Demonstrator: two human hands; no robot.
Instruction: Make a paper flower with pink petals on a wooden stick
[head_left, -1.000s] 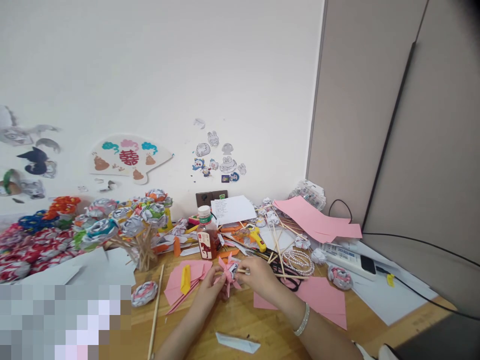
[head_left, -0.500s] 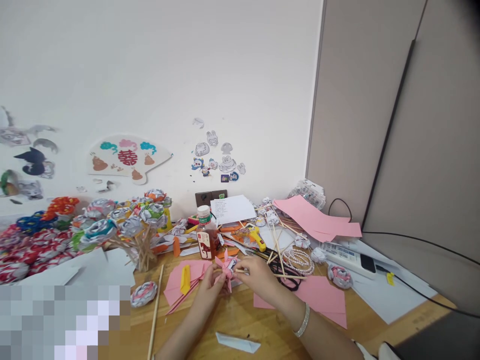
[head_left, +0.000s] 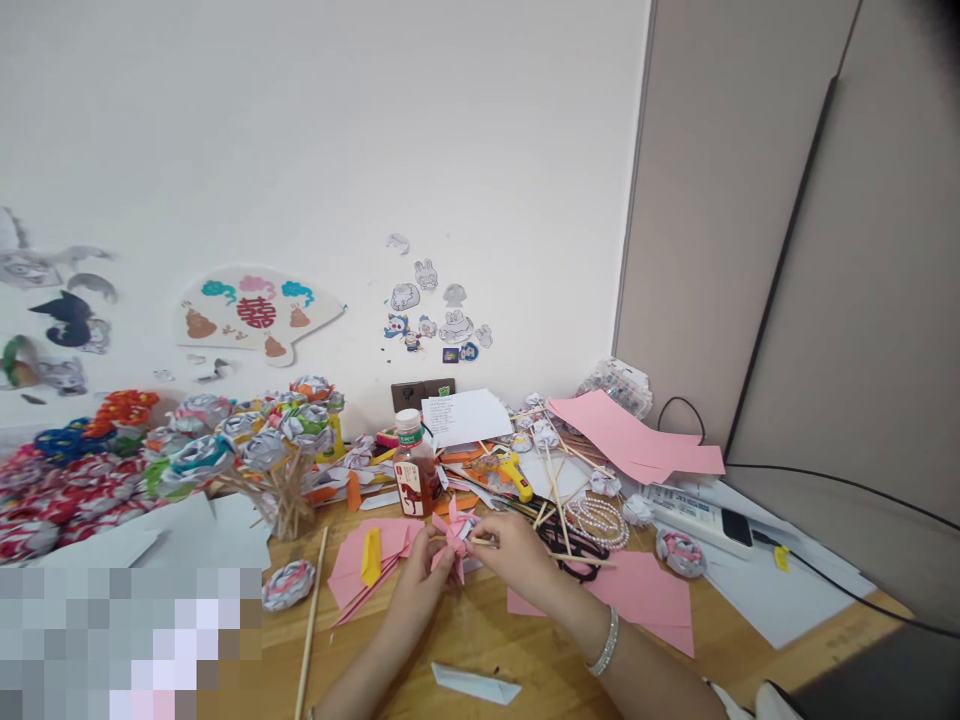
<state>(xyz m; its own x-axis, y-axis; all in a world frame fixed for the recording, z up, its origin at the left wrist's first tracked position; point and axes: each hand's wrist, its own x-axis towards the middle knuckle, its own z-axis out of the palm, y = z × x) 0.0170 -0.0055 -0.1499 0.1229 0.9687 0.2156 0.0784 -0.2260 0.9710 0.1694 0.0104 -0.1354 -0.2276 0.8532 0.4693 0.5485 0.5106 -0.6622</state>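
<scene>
A pink folded paper flower [head_left: 452, 527] with pointed petals and some white paper at its centre is held above the middle of the table. My left hand [head_left: 424, 568] pinches it from the left, thumb and fingers closed on the paper. On the right, my right hand [head_left: 512, 548] is closed around a thin wooden stick [head_left: 484, 543], whose tip reaches the flower. Whether the stick passes into the flower is hidden by the fingers. Behind them stands a brown drink bottle [head_left: 412, 470], and pink paper sheets [head_left: 390, 540] lie left of my left hand.
Crumpled paper flowers [head_left: 202, 455] crowd the left back. A yellow glue gun [head_left: 515, 475], pearl strings [head_left: 598, 522] and loose sticks lie behind my right hand. A power strip [head_left: 701, 515] sits right. A folded white paper piece [head_left: 476, 684] and a long stick [head_left: 310, 625] lie in front.
</scene>
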